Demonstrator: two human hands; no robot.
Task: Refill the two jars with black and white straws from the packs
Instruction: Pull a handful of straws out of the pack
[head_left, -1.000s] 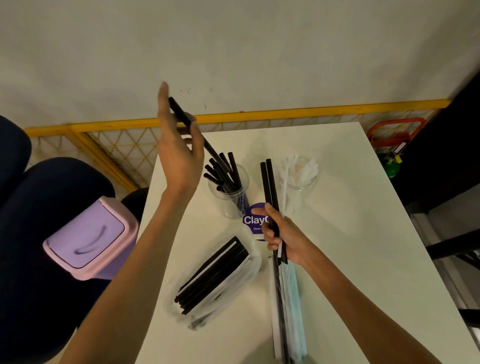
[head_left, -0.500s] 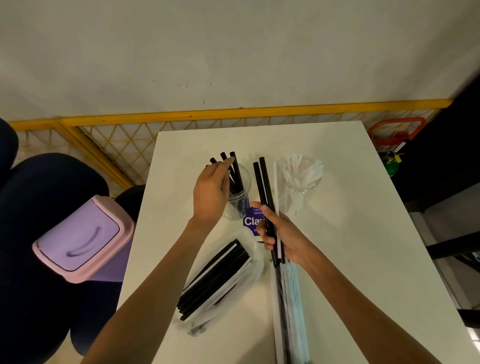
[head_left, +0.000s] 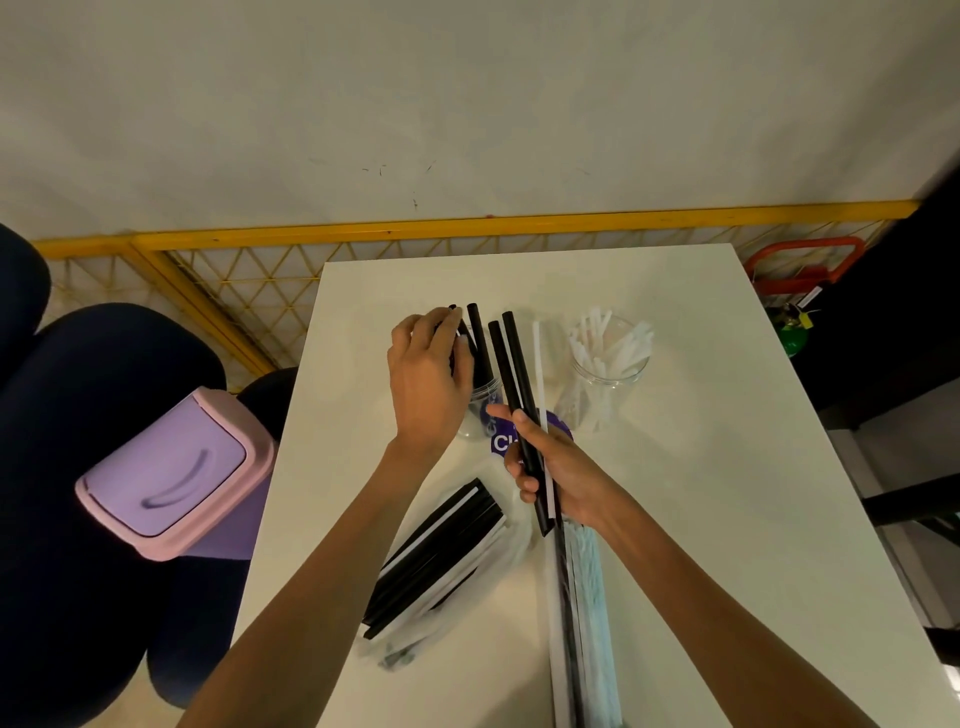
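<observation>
White surface (head_left: 701, 493). Left hand (head_left: 426, 374) curled over jar (head_left: 484, 408) straw tops, grip indeterminate; right hand (head_left: 563, 470) clenching straws (head_left: 511, 374). Advised: seat ends fully, keep jar steady.

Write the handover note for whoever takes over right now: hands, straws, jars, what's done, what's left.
Left hand: over the left jar, fingers curled on the tops of its black straws; grip unclear.
Right hand: grips two black straws and one white straw.
Right jar holds white straws.
Open pack lies between the forearms; long pack runs under the right wrist.
Done: both jars partly filled.
Left: sort the three held straws into their jars, then probably empty both packs.
</observation>
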